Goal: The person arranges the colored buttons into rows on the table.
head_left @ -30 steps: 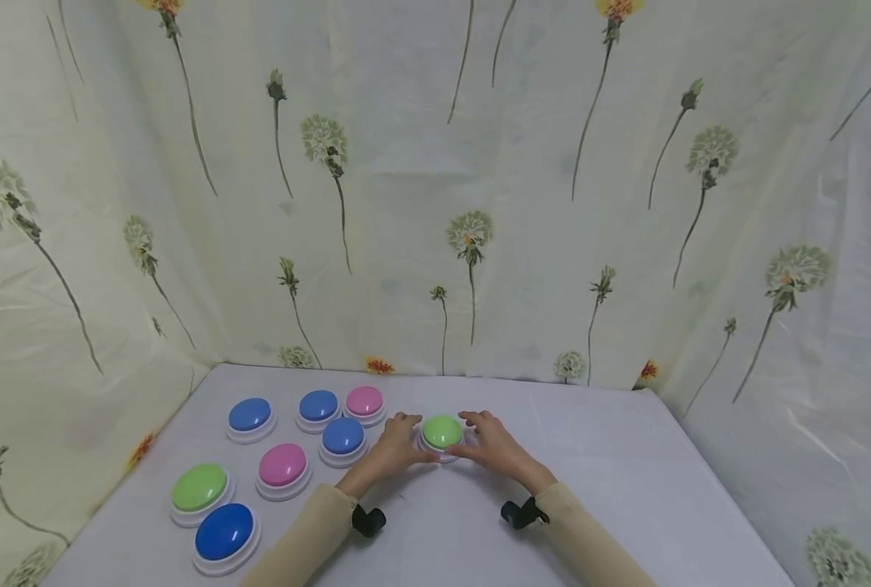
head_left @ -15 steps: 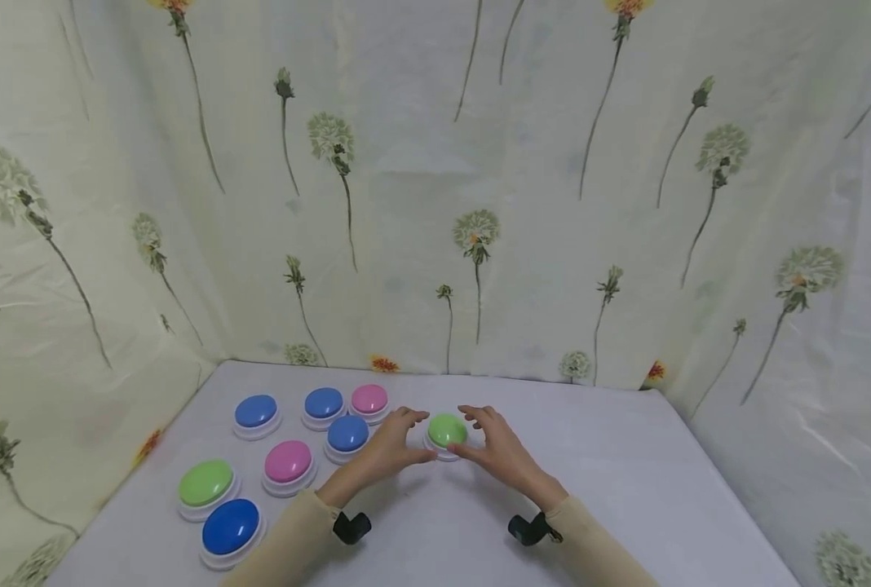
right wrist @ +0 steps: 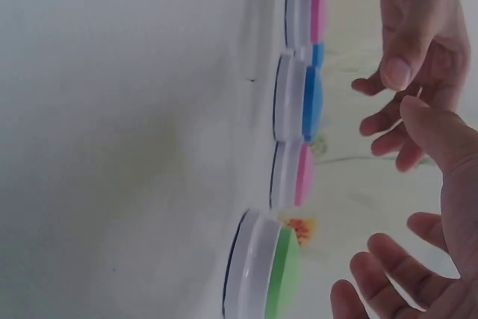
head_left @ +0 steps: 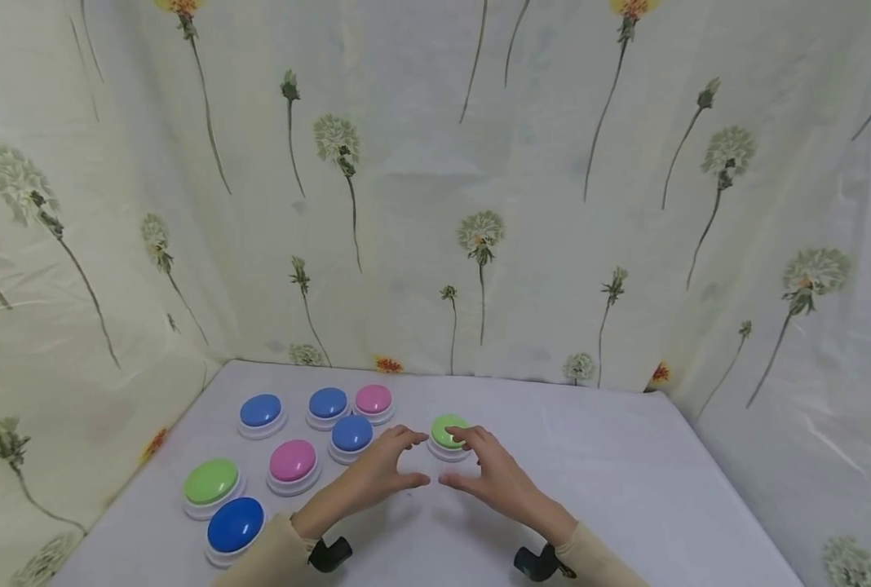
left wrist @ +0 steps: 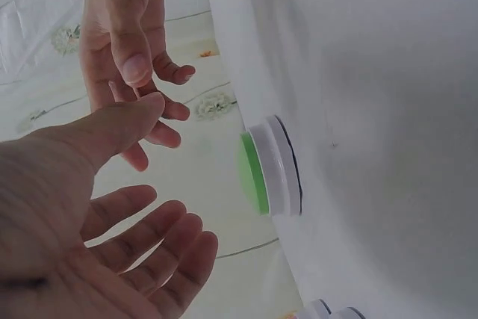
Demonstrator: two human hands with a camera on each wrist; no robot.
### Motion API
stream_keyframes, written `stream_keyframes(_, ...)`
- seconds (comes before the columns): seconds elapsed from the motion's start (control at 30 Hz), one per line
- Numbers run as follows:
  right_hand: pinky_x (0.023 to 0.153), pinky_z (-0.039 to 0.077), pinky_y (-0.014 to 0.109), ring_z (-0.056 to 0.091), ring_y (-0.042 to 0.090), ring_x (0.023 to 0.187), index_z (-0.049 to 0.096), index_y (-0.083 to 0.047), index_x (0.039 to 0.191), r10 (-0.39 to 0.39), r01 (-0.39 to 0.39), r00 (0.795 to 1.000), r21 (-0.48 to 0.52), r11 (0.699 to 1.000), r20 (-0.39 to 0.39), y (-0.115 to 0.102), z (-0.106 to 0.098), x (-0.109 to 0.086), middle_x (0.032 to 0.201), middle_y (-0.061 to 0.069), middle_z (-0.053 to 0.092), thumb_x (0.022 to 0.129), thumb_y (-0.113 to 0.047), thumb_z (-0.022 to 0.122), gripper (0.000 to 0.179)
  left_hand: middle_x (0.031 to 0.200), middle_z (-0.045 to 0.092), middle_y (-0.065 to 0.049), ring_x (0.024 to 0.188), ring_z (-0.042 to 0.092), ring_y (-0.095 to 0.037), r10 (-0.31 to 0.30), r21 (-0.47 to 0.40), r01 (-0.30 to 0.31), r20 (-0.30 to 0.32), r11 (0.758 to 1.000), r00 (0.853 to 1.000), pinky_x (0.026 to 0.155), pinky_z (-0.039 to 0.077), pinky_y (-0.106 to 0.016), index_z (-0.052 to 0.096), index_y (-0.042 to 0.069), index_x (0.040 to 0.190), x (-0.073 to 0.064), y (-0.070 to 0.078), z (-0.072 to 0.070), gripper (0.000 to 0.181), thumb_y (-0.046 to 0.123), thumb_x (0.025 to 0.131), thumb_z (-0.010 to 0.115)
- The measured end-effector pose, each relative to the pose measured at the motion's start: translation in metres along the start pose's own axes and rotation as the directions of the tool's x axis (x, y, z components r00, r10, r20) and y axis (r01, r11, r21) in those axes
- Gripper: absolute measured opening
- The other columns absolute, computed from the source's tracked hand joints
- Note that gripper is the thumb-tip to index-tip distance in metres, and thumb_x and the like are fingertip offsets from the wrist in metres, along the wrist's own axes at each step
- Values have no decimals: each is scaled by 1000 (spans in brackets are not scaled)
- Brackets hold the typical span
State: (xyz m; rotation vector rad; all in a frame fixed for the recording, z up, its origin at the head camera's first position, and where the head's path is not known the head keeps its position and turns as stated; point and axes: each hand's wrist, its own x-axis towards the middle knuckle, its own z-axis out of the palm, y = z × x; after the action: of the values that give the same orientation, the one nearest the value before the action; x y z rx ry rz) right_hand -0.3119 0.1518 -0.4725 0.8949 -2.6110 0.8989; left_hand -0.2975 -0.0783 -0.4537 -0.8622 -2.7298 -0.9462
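Note:
A round push button with a green dome and white base (head_left: 444,425) sits upright on the white table, beyond both hands. My left hand (head_left: 375,473) hovers on its near left side, fingers and thumb relaxed and spread. Opposite it, my right hand (head_left: 505,481) hangs in the same loose shape, its fingertips overlapping the dome in the head view. In the left wrist view, a gap separates the green button (left wrist: 273,169) from both hands. Neither hand holds anything. The right wrist view also shows the green button (right wrist: 261,270) apart from the fingers.
On the left of the table (head_left: 590,473) stand several similar buttons: a blue one (head_left: 351,433) and a pink one (head_left: 373,399) closest to the left hand, another pink one (head_left: 292,461), a green one (head_left: 211,481) and a dark blue one (head_left: 236,525). A flower-printed cloth (head_left: 406,204) surrounds the table.
Both hands have come off the sides of the green button and drawn back toward me, above the table. The button stays where it was; the head view has shifted slightly.

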Motion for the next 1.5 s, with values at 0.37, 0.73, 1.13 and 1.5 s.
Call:
stream_keyframes(0.37, 70, 48, 27, 52, 14, 98, 44, -23, 131, -80, 80, 997, -12, 997, -6, -10, 8, -1, 117, -6, 51, 73, -55, 64, 69, 109, 54, 6, 101, 54, -15, -22, 17, 22, 0, 1000, 1000, 80, 48, -28, 52, 18, 124, -29, -3, -14, 55, 40, 77, 69)
stream_keyframes(0.73, 74, 50, 34, 52, 13, 103, 41, -25, 133, -121, 121, 993, 12, 993, -2, -15, 17, 29, 116, -4, 52, 75, -54, 64, 69, 114, 57, -1, 103, 56, -22, -78, -11, 77, -85, 997, 993, 82, 49, -35, 52, 15, 124, -34, -23, -36, 59, 45, 76, 68)
stream_keyframes(1.13, 71, 49, 27, 53, 15, 99, 44, -21, 132, -108, 107, 994, 72, 992, 11, -25, 39, 67, 111, -7, 52, 74, -54, 65, 70, 111, 57, -6, 101, 56, -26, -205, -64, 197, -165, 978, 965, 81, 48, -38, 51, 8, 124, -35, -62, -64, 60, 31, 74, 74)
stream_keyframes(1.5, 75, 48, 26, 53, 25, 104, 41, -23, 134, 4, -28, 989, 164, 986, 146, -27, 59, 91, 117, 4, 52, 74, -50, 68, 70, 122, 54, -18, 110, 51, -34, -357, -55, 354, -79, 934, 931, 87, 44, -47, 45, 0, 129, -26, -85, -73, 72, 30, 71, 76)
